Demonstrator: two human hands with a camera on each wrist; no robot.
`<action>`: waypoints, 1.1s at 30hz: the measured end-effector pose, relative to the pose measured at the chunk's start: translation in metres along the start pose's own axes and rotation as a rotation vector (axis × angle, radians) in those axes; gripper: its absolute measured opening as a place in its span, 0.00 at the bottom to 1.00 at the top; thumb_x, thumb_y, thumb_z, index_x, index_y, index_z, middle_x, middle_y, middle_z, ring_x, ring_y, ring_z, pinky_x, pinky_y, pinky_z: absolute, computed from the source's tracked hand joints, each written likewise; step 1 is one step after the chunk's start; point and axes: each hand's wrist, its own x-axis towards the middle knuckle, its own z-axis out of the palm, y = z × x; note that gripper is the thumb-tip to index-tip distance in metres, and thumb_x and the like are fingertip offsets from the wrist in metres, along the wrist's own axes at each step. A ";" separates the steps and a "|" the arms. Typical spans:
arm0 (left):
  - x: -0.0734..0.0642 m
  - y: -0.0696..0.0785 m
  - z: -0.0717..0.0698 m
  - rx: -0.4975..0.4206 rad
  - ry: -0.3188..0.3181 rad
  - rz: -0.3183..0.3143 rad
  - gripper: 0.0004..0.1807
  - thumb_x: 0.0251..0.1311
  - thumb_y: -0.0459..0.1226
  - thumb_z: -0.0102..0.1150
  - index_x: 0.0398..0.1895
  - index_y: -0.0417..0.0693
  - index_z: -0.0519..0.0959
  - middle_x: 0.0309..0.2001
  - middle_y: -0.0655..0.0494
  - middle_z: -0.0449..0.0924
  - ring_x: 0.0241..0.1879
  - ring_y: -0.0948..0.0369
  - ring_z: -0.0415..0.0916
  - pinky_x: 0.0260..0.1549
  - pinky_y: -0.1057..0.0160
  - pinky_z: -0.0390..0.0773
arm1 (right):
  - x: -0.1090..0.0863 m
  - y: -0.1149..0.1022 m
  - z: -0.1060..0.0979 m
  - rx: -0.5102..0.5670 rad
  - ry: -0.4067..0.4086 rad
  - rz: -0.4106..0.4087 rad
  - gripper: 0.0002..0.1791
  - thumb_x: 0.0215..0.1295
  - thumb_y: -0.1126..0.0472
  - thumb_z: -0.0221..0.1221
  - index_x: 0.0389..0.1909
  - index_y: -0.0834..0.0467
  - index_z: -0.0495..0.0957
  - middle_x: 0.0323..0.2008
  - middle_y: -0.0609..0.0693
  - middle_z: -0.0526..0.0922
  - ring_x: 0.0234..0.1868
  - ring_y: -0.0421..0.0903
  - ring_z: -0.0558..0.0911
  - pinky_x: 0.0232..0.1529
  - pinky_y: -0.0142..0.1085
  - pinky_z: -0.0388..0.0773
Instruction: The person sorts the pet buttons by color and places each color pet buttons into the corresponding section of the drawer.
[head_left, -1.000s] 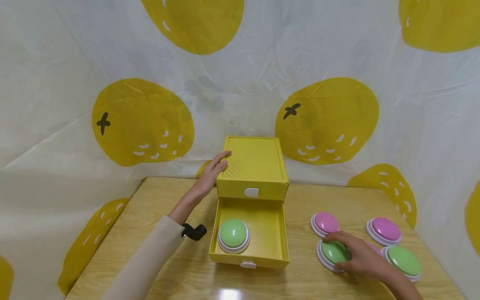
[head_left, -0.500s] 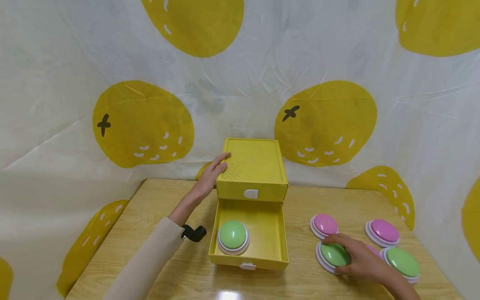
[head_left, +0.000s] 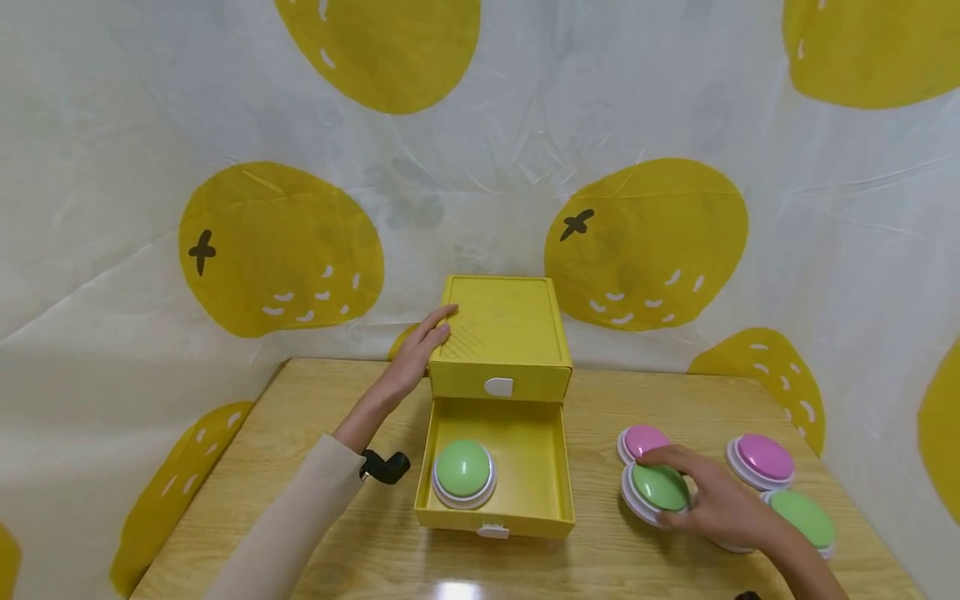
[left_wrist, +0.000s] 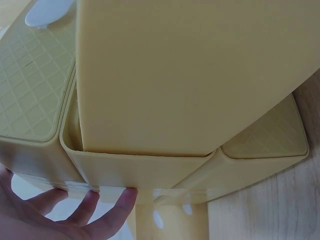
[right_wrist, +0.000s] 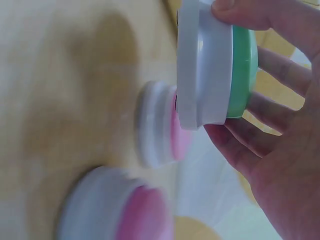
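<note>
My right hand pinches a green push button by its round white base. In the right wrist view this button is held on edge by thumb and fingers, clear of the wooden table. My left hand rests on the left side and top edge of a yellow drawer cabinet. Its spread fingers touch the cabinet wall in the left wrist view. Below the closed top drawer, a lower drawer is pulled out. Inside, at its front left, sits another green push button.
Two pink push buttons and a green push button lie on the table's right side. Another white base is mostly hidden under my right hand. A fruit-patterned curtain stands behind the table.
My right hand has lifted the green push button slightly off the table and shifted it a little to the left. The left hand and the drawer have stayed put.
</note>
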 end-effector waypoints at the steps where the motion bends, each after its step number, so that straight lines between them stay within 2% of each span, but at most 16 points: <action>1: 0.000 0.000 0.000 0.001 -0.001 0.002 0.28 0.81 0.56 0.38 0.80 0.69 0.59 0.82 0.62 0.55 0.79 0.45 0.58 0.74 0.33 0.57 | 0.003 -0.002 -0.003 0.002 -0.003 0.004 0.39 0.39 0.57 0.84 0.58 0.46 0.82 0.55 0.42 0.86 0.61 0.32 0.78 0.63 0.12 0.57; 4: 0.000 0.000 0.001 0.001 0.002 0.001 0.28 0.81 0.56 0.38 0.80 0.69 0.59 0.82 0.62 0.55 0.79 0.46 0.57 0.75 0.34 0.56 | 0.016 -0.011 -0.012 -0.024 -0.004 -0.006 0.39 0.40 0.58 0.83 0.59 0.46 0.82 0.56 0.42 0.85 0.61 0.35 0.79 0.61 0.17 0.66; 7: -0.001 0.000 0.001 -0.001 0.007 0.000 0.28 0.81 0.56 0.38 0.80 0.69 0.60 0.81 0.62 0.55 0.79 0.46 0.58 0.74 0.34 0.57 | 0.030 -0.020 -0.020 -0.054 -0.013 -0.037 0.38 0.41 0.59 0.82 0.59 0.47 0.82 0.56 0.43 0.85 0.57 0.36 0.81 0.53 0.26 0.77; 9: -0.001 0.000 0.001 0.000 0.007 0.001 0.28 0.81 0.56 0.38 0.80 0.69 0.59 0.81 0.62 0.55 0.79 0.46 0.57 0.74 0.34 0.57 | 0.039 -0.025 -0.025 -0.063 -0.018 -0.059 0.38 0.42 0.60 0.82 0.59 0.46 0.82 0.57 0.42 0.84 0.56 0.38 0.82 0.49 0.31 0.80; 20: 0.000 0.000 0.001 0.015 0.013 0.017 0.28 0.82 0.55 0.38 0.81 0.67 0.59 0.81 0.63 0.57 0.80 0.48 0.56 0.75 0.34 0.56 | 0.087 -0.063 -0.032 -0.002 -0.054 -0.165 0.36 0.45 0.60 0.80 0.59 0.46 0.82 0.59 0.44 0.83 0.55 0.42 0.82 0.48 0.33 0.81; 27: 0.002 0.000 0.001 0.021 0.015 0.020 0.28 0.82 0.54 0.38 0.81 0.65 0.59 0.81 0.61 0.56 0.80 0.48 0.55 0.75 0.35 0.56 | 0.110 -0.082 -0.023 0.017 -0.068 -0.264 0.36 0.44 0.59 0.80 0.59 0.48 0.82 0.58 0.45 0.83 0.56 0.44 0.82 0.53 0.38 0.82; 33: 0.001 0.000 0.001 0.019 0.016 0.019 0.28 0.82 0.54 0.38 0.81 0.66 0.60 0.81 0.61 0.56 0.80 0.48 0.55 0.75 0.36 0.56 | 0.120 -0.093 -0.011 0.045 -0.120 -0.273 0.35 0.47 0.59 0.79 0.60 0.47 0.81 0.60 0.43 0.82 0.57 0.42 0.81 0.53 0.39 0.81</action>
